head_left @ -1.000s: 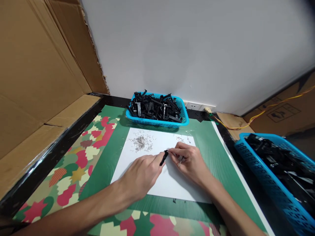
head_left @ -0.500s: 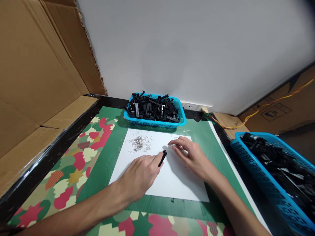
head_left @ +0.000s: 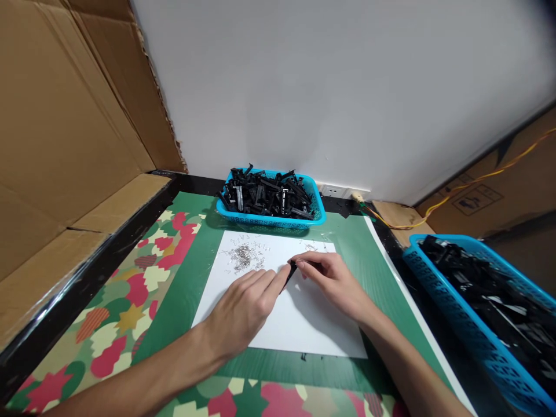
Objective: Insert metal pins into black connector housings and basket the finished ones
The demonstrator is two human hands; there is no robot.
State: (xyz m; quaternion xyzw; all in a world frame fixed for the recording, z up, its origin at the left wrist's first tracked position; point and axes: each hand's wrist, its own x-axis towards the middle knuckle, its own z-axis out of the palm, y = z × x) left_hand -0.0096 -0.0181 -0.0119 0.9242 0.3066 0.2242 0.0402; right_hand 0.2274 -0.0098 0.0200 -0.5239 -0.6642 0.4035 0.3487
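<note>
A: What's changing at the white sheet [head_left: 299,324]?

B: Right hand [head_left: 330,282] is coming back in. Half a second ago it was spread and hovering further toward the table's far edge, near the few loose clips there; now its fingertips are pinching together at the top end of the small black part [head_left: 289,273]. Whether a clip is between them, cannot tell (too small).

A: Left hand [head_left: 243,310]?

B: Holding the black part the same as before, thumb and forefinger closed on its lower end, the part tilted up off the sheet near its middle. So both hands are meeting on that one piece again, which reads to me as another fitting pass on it.

A: Containers?

B: Blue basket [head_left: 278,219] at the table's far edge, piled above the rim with black plastic parts [head_left: 267,194]. Second blue basket [head_left: 469,324] off the table's right edge, also holding black parts, lying lower than its rim.

A: Loose stock?

B: Heap of small metal clips [head_left: 243,256] on the sheet's far left corner, thin scatter along its far edge.
</note>
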